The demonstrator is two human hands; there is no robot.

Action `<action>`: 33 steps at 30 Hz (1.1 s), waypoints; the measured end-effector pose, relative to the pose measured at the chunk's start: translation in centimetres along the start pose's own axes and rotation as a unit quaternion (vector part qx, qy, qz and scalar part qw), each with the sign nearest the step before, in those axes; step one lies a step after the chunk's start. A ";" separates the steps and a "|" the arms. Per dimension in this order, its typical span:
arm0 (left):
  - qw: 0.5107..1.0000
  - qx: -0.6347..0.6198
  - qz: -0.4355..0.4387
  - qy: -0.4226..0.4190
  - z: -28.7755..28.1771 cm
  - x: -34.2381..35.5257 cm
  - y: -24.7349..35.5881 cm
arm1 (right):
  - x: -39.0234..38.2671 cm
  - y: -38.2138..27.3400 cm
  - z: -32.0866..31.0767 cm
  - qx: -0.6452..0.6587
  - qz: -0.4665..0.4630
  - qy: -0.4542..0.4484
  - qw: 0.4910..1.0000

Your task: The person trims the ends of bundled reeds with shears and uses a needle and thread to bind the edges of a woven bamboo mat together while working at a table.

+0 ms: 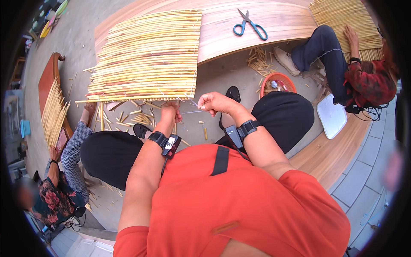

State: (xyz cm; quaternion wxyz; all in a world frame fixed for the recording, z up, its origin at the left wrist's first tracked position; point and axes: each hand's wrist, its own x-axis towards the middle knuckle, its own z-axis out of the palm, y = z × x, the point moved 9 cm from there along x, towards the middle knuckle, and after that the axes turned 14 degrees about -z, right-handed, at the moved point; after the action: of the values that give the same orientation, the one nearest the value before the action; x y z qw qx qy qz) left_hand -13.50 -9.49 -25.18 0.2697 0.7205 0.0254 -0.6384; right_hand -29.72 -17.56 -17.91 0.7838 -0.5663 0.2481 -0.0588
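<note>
A mat of yellow reed sticks [145,55] lies on the wooden table in front of me, its near edge overhanging toward my lap. My left hand [171,113] is closed in a pinch just under the mat's near right corner. To its right, my right hand [217,104] pinches a thin pale string [192,112], which stretches across to my left fingers and up to the mat's corner. What exactly the left fingertips grip is partly hidden, but the string runs into them.
Blue-handled scissors [249,25] lie on the wooden table [222,43]. A red basket [278,77] and scattered stick offcuts [139,116] are on the floor. At right a person rests a hand on another mat [349,21]; at left another person holds a stick bundle [55,113].
</note>
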 end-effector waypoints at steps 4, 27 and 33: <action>0.993 -0.013 -0.112 -0.030 -1.6 2.0 -2.8 | 0.2 0.2 -0.8 0.076 -0.006 0.133 0.988; 0.973 -0.177 0.142 -0.044 -1.6 -2.5 1.8 | -0.4 4.7 -4.4 -0.274 0.176 0.160 0.932; 0.942 -0.113 0.179 -0.259 2.3 -6.0 5.1 | -0.2 5.6 -2.7 -0.304 0.233 0.027 0.923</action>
State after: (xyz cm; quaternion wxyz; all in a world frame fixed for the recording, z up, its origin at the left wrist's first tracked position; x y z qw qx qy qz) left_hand -14.72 -12.94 -17.82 0.4566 0.4877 -0.1029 -0.7370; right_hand -32.13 -17.83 -23.62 0.5584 -0.7019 0.4002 0.1882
